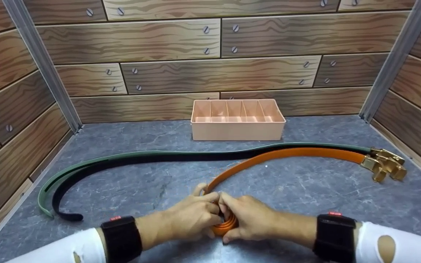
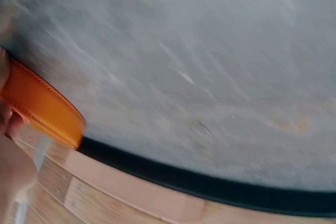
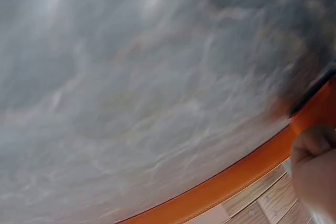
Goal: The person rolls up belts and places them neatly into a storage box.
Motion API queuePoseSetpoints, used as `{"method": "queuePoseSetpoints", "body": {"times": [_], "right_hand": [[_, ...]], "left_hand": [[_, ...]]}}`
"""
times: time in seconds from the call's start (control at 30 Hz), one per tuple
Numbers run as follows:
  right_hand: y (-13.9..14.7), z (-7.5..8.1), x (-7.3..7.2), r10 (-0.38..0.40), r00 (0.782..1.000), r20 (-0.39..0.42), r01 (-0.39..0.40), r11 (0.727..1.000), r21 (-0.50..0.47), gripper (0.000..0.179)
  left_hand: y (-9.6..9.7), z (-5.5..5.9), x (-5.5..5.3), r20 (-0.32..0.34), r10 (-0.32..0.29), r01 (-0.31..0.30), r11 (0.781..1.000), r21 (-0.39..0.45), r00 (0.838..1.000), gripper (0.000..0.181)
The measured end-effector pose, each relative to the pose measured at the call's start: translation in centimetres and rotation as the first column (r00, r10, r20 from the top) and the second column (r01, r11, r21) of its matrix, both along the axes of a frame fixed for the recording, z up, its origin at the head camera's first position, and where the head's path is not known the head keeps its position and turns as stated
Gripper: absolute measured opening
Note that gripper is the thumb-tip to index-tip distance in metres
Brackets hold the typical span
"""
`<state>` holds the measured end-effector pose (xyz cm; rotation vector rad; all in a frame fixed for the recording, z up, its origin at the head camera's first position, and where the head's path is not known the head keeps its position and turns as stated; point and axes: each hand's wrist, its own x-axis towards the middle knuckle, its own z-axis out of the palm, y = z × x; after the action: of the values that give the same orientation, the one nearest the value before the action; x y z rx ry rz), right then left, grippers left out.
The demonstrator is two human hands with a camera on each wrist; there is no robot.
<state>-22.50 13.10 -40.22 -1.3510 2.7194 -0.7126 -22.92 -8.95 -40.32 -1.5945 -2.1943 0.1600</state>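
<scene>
An orange belt (image 1: 254,160) runs from its gold buckle (image 1: 370,163) at the right to a rolled-up coil (image 1: 226,227) near the front of the table. My left hand (image 1: 196,216) holds the coil from its left side with bent fingers. From the right, my right hand (image 1: 252,216) grips the same coil, thumb at the front. The fingers partly hide the coil. In the left wrist view, the orange belt (image 2: 50,108) shows beside the hand's edge. The right wrist view catches the strap (image 3: 220,190) stretching away from my curled fingers (image 3: 315,142).
Behind the orange belt, a green belt (image 1: 46,188) and a black belt (image 1: 57,199) lie lengthwise across the grey table. Other gold buckles (image 1: 393,166) cluster at the right. A pink box with several compartments (image 1: 238,131) stands at the back, before wood-patterned walls (image 1: 170,40).
</scene>
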Motion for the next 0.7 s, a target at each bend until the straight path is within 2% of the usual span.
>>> {"method": "queuePoseSetpoints", "body": {"times": [0.07, 0.13, 0.2, 0.27, 0.33, 0.43, 0.5, 0.57, 0.63, 0.7], "right_hand": [[0.1, -0.2, 0.3, -0.015, 1.0, -0.013, 0.014, 1.0, -0.02, 0.056], [0.3, -0.5, 0.5, -0.008, 1.0, -0.011, 0.007, 0.999, -0.045, 0.055], [0.4, -0.7, 0.5, 0.017, 1.0, 0.008, -0.017, 0.998, -0.067, 0.054], [0.5, -0.7, 0.3, 0.036, 0.999, 0.039, -0.033, 0.997, -0.076, 0.053], [0.6, -0.7, 0.3, 0.046, 0.997, 0.058, -0.042, 0.997, -0.071, 0.053], [0.7, -0.5, 0.3, 0.036, 0.996, 0.081, -0.031, 0.998, -0.062, 0.054], [0.7, -0.4, 0.4, 0.018, 0.996, 0.086, -0.013, 0.998, -0.057, 0.056], [0.6, -0.3, 0.6, 0.0, 0.996, 0.089, 0.006, 0.998, -0.064, 0.056], [0.5, -0.3, 0.6, -0.015, 0.995, 0.095, 0.022, 0.997, -0.076, 0.056], [0.4, -0.3, 0.6, -0.012, 0.994, 0.109, 0.022, 0.996, -0.088, 0.056]], "left_hand": [[0.5, -0.2, 0.6, 0.032, 0.024, -0.025, 0.999, 0.045, 0.999, 0.026], [0.6, -0.1, 0.8, 0.073, 0.02, -0.025, 0.998, 0.058, 0.997, 0.026], [0.4, 0.2, 0.6, 0.128, -0.002, -0.002, 1.0, 0.029, 0.992, 0.027], [0.1, 0.7, 0.2, 0.169, -0.047, 0.051, 0.999, -0.02, 0.984, 0.03], [-0.1, 0.9, -0.2, 0.169, -0.096, 0.107, 0.993, -0.057, 0.981, 0.03], [0.0, 0.6, -0.3, 0.105, -0.15, 0.155, 0.987, -0.036, 0.983, 0.023], [0.2, 0.3, -0.1, 0.08, -0.143, 0.142, 0.99, 0.011, 0.987, 0.022], [0.5, 0.0, 0.2, 0.092, -0.11, 0.105, 0.993, 0.057, 0.99, 0.022], [0.7, 0.1, 0.5, 0.131, -0.072, 0.063, 0.995, 0.075, 0.989, 0.023], [0.7, 0.4, 0.5, 0.18, -0.061, 0.051, 0.997, 0.057, 0.982, 0.023]]}}
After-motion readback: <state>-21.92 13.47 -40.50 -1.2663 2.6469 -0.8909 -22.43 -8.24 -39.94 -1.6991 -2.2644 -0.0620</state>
